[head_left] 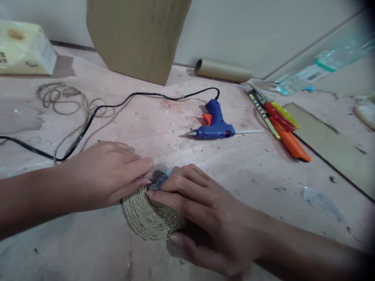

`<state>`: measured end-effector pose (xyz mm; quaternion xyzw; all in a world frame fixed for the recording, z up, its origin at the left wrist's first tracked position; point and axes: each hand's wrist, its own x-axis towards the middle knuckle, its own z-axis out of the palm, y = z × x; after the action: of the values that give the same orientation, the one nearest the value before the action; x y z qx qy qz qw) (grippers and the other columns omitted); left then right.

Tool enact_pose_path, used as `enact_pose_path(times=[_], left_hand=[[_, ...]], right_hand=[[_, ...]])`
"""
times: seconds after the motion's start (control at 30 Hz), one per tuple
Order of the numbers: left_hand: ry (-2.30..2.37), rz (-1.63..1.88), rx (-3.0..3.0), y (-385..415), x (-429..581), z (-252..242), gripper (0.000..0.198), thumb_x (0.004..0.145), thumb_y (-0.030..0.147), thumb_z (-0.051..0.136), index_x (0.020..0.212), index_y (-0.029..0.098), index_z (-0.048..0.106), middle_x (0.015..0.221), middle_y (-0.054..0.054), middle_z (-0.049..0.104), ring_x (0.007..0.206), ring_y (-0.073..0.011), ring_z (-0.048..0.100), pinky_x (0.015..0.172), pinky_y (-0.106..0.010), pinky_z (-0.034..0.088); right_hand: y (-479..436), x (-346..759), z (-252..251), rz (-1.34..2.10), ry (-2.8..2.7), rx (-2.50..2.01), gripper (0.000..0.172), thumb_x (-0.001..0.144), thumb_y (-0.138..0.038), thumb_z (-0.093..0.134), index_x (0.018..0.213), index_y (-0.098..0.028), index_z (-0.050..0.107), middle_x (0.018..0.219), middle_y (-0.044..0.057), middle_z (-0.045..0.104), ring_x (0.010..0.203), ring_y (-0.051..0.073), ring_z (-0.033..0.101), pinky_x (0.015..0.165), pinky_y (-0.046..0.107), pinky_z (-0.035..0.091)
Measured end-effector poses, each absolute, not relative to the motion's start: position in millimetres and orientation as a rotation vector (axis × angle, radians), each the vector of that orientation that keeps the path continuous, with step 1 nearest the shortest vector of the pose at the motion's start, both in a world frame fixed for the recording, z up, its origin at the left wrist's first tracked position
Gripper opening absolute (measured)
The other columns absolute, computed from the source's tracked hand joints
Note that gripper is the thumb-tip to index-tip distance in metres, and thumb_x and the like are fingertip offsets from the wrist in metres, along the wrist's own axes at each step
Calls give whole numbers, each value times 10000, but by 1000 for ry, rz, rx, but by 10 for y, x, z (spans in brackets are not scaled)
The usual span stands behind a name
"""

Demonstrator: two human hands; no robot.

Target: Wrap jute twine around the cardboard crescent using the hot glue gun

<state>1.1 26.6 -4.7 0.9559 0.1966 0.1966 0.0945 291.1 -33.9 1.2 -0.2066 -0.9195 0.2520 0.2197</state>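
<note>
In front of me is a round piece wound with rows of twine (150,222), with a cardboard-brown opening in its middle and shiny clear plastic (159,181) at its far edge. My left hand (108,175) is closed, thumb and fingertips pressed on the piece's upper left rim; what lies between them is partly hidden. From the right, my right hand (202,210) grips the piece, fingers at the opening and thumb along the near side. Loose twine (63,99) trails down behind my left wrist. Beyond the hands lies a blue glue gun (215,127), its glue stick protruding to the right.
A black cord (117,104) crosses the left side. Behind stand a cardboard sheet (137,39), a cardboard tube (224,71) and a tissue pack (26,48). To the right lie scissors (281,116), an orange cutter (293,146), a cardboard strip (331,144) and a plastic bottle (322,68).
</note>
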Motion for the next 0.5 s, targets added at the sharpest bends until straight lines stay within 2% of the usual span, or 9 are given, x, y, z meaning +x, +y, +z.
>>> enact_pose_path(times=[0.17,0.37,0.5], left_hand=[[616,604,2923,206,53,7,562,1315,321,190,907,255,571,696,27,646,602,-207,576,659,-370,420],[606,614,2942,184,69,-25,494,1296,224,252,952,246,605,780,16,731,681,-211,669,748,-381,490],[592,622,2915,186,62,-42,468,1288,207,284,951,244,607,795,18,734,694,-206,673,760,-383,495]], right_hand=[[-337,2916,5,742,-2508,-605,530,1121,-324,637,1610,-147,534,1310,113,751,1180,261,658,1056,473,575],[-306,2910,20,719,-2551,-583,501,1132,-353,582,1584,-139,557,1254,92,735,1145,242,667,1037,439,548],[-299,2902,25,647,-2589,-573,471,1180,-370,511,1587,-135,544,1227,87,743,1116,239,674,1000,433,536]])
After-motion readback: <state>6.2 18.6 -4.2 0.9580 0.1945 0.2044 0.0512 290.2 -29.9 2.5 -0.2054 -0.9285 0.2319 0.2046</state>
